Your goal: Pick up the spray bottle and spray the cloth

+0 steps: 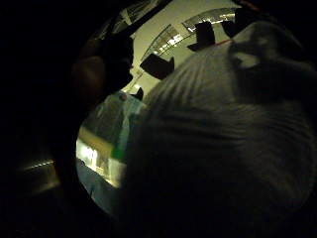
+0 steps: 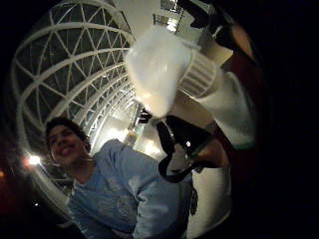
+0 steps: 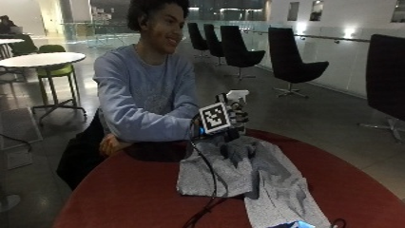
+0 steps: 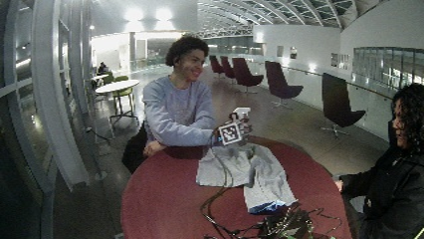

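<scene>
A white spray bottle (image 3: 236,102) is held upright in the gloved right hand (image 3: 233,122), lifted clear of the round red table (image 3: 126,190) and raised above the edge nearest the seated person. The fingers (image 3: 241,117) are curled round the bottle's body, so that the bottle is grasped; the nozzle head is seen above the hand. In the thumb side palm view the ribbed collar and white head of the bottle (image 2: 164,69) are shown close to the palm.

A grey cloth (image 3: 246,173) is spread on the table, just below and in front of the raised hand, not touched by it. It is laid rumpled, with folds running along its length, from near the person's edge of the table towards the opposite edge. In the little finger side palm view much of the picture is filled by a pale ribbed surface (image 1: 223,139); whether it is the bottle cannot be told.

The person's bare left hand (image 3: 109,144) is rested at the table's edge, well apart from the cloth.
</scene>
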Demonstrator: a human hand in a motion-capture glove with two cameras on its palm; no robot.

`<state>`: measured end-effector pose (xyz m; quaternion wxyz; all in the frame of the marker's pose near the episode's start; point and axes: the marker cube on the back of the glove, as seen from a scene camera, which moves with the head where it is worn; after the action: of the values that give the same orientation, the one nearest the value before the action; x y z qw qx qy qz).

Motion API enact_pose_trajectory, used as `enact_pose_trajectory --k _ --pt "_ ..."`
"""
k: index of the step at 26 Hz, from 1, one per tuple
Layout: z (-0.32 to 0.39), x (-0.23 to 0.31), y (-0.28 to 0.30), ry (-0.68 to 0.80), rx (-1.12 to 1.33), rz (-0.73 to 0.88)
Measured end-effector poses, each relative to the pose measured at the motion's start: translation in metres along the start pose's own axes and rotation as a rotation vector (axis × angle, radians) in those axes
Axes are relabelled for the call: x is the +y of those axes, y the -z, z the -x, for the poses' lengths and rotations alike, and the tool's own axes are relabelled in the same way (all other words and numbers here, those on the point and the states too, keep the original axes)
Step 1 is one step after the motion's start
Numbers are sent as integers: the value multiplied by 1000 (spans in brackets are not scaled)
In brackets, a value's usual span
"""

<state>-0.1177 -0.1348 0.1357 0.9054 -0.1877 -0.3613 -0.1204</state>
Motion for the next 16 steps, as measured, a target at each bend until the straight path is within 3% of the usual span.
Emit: enact_pose_trajectory --k 6,10,16 --pt "-13 60 103 -74 302 -25" --pt "-29 113 155 -185 543 -86" --pt "-55 190 239 -358 718 -155"
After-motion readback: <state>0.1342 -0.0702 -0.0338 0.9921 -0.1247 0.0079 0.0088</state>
